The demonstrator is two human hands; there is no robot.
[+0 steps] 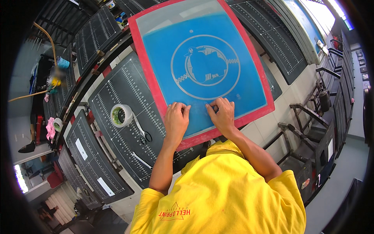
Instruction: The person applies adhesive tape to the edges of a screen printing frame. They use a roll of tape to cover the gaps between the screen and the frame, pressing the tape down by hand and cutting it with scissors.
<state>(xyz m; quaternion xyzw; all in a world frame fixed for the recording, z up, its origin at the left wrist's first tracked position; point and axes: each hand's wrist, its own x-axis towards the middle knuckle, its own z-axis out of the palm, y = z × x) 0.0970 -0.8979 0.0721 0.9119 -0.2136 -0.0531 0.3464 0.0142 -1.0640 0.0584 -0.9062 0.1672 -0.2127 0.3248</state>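
Far left of the left hand, a pink cloth point(50, 129) hangs near a dark board edge. Nearer, a black board point(90, 160) with ruled white marks carries two white strips.

Just left of the left hand, on a larger ruled board point(124, 91), lie a white tape roll point(127, 116) with a green inner face, then scissors point(142, 132) with dark handles lying toward the left wrist. Below these, beside the left forearm, lies a slim pale tool point(141, 160).

Left hand point(177, 120): forearm nearly upright in view, back of hand up, fingers bent, thumb and fingertips drawn together at the lower left of the screen. The hand overlaps the red border point(249, 118) there.

Between and beyond the hands lies the blue screen point(210, 91), set at a slant, bearing a pale round design point(206, 64) ahead of the fingertips.

Right hand point(222, 116): elbow out to the right, forearm angled inward, wrist above the lower border, fingers curled, thumb and index pointing toward the left hand. Whether either hand pinches something thin cannot be told. The hands are apart, roughly level.

Right of the right hand stand dark metal supports point(309, 114), well apart from it.
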